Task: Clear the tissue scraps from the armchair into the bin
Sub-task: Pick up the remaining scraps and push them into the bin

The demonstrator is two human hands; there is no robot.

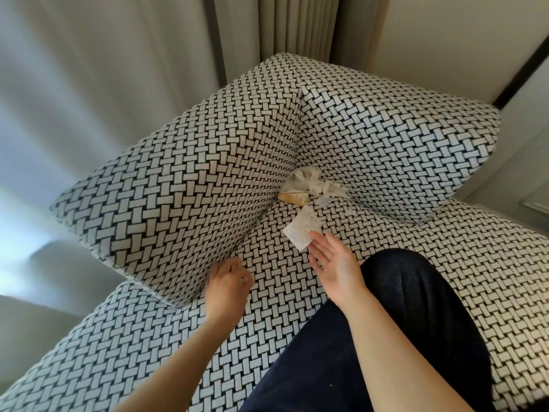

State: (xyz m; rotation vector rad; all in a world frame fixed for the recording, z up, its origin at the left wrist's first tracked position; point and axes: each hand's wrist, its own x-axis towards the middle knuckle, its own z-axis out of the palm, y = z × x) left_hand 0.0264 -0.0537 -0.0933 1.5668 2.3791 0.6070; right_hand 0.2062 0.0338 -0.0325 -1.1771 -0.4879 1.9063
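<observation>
Several crumpled white tissue scraps point(316, 184) wedged in the corner of the black-and-white woven armchair point(184, 162) may scatter or sink deeper if the flat, empty right hand point(335, 264) merely brushes them; the left hand point(228, 281), fingers curled, hides any contents.

Fingertips of the left hand point(228, 285) blurred; grip undetermined. Print on the paper slip point(301, 230) too small to read. A yellowish item point(292, 197) mostly covered by tissue scraps point(318, 184). The armchair point(178, 173) cut by bottom edge.
</observation>
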